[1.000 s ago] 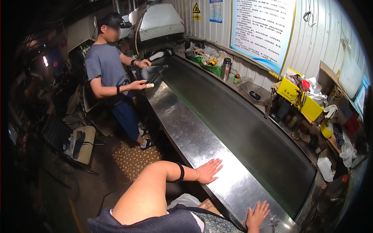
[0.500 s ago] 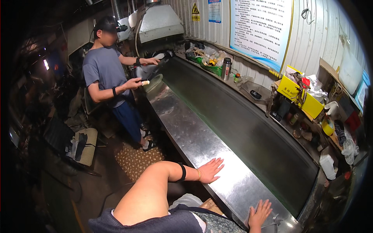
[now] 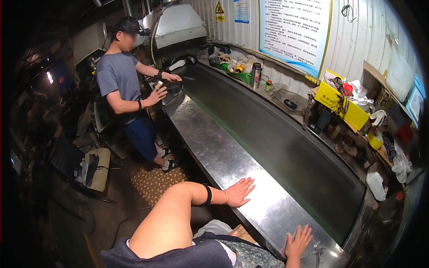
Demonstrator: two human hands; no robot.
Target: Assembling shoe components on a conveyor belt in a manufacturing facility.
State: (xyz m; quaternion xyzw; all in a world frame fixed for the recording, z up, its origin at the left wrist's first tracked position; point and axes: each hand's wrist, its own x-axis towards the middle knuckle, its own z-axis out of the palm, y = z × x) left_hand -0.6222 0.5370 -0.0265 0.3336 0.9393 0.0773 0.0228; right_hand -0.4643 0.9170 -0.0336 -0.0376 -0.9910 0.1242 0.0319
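Observation:
My left hand [image 3: 240,192] lies flat with its fingers spread on a shiny metal ledge [image 3: 210,145]. Closer to me, my right hand [image 3: 298,242] also rests on that ledge, fingers outstretched and holding nothing. A small metal fitting [image 3: 317,248] sits just right of it. Alongside the ledge runs a wide dark conveyor belt [image 3: 277,143]. At its far end are white and dark pieces [image 3: 178,64], too small to name. A co-worker [image 3: 120,76] stands there, holding a short cylindrical object [image 3: 158,85] in one hand and reaching the other over the ledge's end.
Beyond the belt, a shelf carries a steel thermos [image 3: 255,75], a yellow box [image 3: 344,105] stuffed with odds and ends, yellow tape [image 3: 375,139] and a white plastic jug [image 3: 376,185]. A grey metal hood [image 3: 178,27] stands at the far end. A chair [image 3: 96,169] is at left.
The co-worker's hand has tilted the cylindrical object upright and closer to the body; the other hand has dropped slightly. White pieces now show at the belt's far end. My hands stay on the ledge.

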